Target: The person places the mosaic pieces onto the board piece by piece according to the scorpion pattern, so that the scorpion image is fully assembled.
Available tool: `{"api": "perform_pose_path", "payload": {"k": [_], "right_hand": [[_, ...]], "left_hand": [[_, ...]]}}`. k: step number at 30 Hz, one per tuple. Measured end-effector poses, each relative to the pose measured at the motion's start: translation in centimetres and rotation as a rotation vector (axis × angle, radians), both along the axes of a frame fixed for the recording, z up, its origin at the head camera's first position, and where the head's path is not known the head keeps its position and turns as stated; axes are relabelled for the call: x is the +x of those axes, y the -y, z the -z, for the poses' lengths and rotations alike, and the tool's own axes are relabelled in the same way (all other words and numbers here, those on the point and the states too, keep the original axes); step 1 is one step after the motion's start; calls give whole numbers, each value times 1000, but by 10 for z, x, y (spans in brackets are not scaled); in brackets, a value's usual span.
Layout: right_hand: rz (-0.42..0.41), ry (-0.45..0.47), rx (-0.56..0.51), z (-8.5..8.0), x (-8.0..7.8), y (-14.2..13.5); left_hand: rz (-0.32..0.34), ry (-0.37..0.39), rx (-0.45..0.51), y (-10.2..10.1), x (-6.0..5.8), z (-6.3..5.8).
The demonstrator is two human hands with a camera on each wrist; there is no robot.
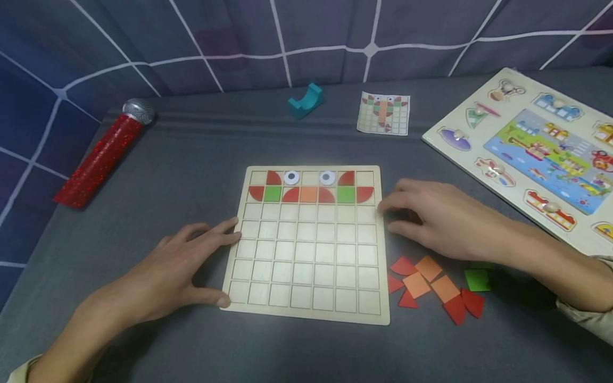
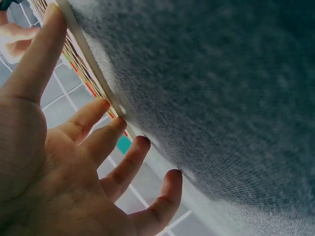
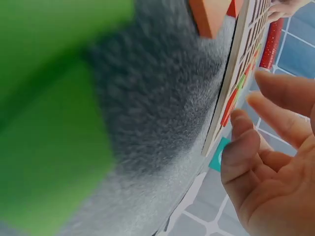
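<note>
A wooden grid board lies flat in the head view, its upper two rows holding red quarter-round pieces, green squares, an orange square and two round eye pieces. My left hand has its fingers spread, with thumb and fingertips at the board's left edge. Beside the right edge is my right hand, fingers bent loosely, fingertips near the frame and nothing between them. Below that hand lie loose orange squares, red pieces and a green square, partly stacked.
Behind the board are a small picture card and a teal arch block. A red glittery microphone lies at the left. The wooden knob puzzle takes up the right side, near the right forearm. A tiled-pattern cloth borders the back.
</note>
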State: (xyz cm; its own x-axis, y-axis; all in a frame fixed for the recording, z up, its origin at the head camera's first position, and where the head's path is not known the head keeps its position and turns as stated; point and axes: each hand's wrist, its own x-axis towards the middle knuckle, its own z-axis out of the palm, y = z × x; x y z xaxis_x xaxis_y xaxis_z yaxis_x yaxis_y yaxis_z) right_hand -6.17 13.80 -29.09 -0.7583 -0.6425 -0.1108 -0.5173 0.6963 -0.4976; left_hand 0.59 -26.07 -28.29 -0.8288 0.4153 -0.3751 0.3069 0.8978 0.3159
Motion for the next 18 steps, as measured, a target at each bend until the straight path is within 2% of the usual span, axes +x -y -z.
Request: {"api": "perform_pose_path", "payload": {"k": [6, 11, 18], "right_hand": [[-45, 32, 17, 10, 14, -22], [-50, 76, 47, 17, 19, -37], [-74, 135, 68, 18, 23, -44]], "left_hand": [[5, -3, 0, 0, 0, 0], [12, -15, 4, 0, 1, -1], [-17, 32, -33, -2, -1, -1]]}}
